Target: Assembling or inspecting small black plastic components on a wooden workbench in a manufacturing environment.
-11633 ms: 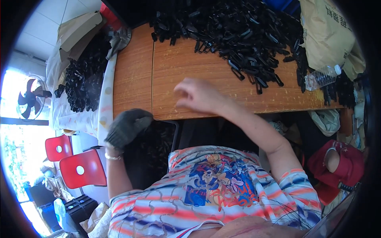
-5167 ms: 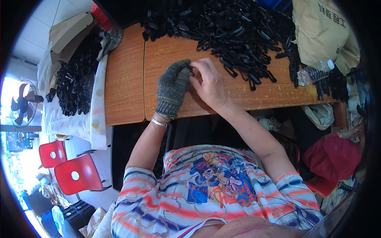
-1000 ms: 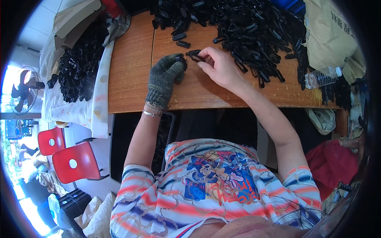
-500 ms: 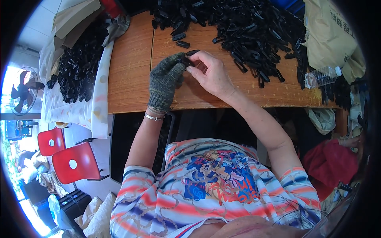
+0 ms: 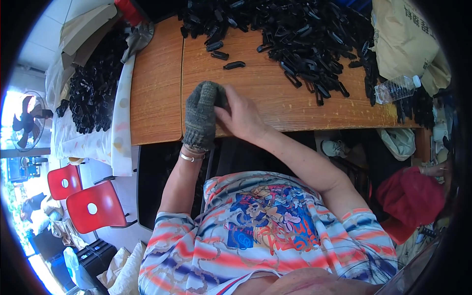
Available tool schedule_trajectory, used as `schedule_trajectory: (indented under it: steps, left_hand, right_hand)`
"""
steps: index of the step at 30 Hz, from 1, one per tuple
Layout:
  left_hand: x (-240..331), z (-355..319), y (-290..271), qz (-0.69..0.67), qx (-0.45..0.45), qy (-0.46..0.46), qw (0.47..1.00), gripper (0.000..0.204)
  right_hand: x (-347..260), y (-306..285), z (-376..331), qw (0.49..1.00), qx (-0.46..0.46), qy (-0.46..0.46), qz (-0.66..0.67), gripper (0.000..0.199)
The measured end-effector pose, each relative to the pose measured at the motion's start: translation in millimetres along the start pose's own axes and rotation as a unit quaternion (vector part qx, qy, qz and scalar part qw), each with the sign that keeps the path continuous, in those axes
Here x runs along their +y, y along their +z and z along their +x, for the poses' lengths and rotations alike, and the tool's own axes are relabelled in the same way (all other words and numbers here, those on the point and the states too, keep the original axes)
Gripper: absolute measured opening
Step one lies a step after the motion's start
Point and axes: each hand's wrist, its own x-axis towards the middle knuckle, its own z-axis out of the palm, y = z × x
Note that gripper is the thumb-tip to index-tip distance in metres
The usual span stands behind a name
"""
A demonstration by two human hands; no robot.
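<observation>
Between hands, held part hidden

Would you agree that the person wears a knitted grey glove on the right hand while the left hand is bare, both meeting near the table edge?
Not quite: the head view shows the glove on the left hand, and the right hand is bare. They do meet near the front edge of the wooden table.
</observation>
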Motion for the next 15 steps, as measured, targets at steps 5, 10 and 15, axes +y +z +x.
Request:
schedule_trajectory:
  steps: [5, 10, 15]
  left_hand:
    - [22, -17, -25, -0.090, 0.043, -0.104, 0.990, 0.028]
    - [67, -42, -103, 0.247, -0.147, -0.244, 0.926, 0.021]
    - [83, -21, -102, 0.383, -0.055, -0.110, 0.916, 0.023]
  right_hand:
    - [-19, 21, -1, 0.996, -0.042, -0.015, 0.075, 0.039]
    - [-5, 2, 1, 0.980, -0.187, -0.044, 0.054, 0.034]
    - [33, -42, 48, 0.994, 0.003, -0.039, -0.098, 0.019]
